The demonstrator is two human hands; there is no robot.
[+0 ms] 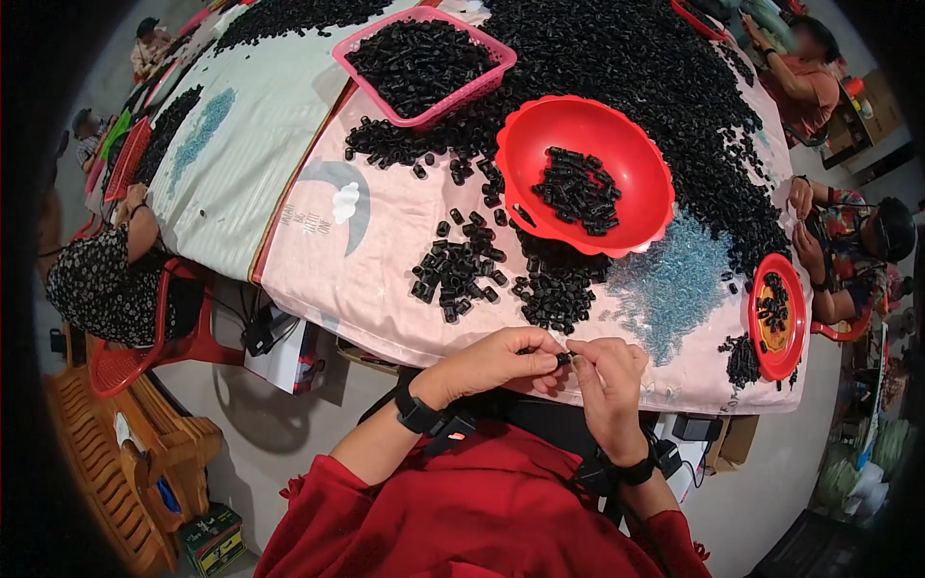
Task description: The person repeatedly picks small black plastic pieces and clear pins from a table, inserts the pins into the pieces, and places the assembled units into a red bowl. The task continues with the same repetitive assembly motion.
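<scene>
At the table's near edge, my left hand [511,361] is closed in a pinch on a small black cylindrical piece [564,358]. My right hand [614,379] meets it from the other side, thumb and fingertips pressed together at the end of that piece. Whatever the right fingertips hold is too small to name. Just beyond my hands lie a heap of loose black pieces [556,297] and a spread of tiny clear bluish pieces [674,279]. A red scalloped bowl [631,164] behind them holds more black pieces.
A pink basket [424,118] full of black pieces stands farther back, before a large black heap [617,58]. More black pieces [458,270] lie on the pink cloth [318,260]. People sit at both sides; a red-rimmed tray [805,323] is at right, a red chair [135,361] at left.
</scene>
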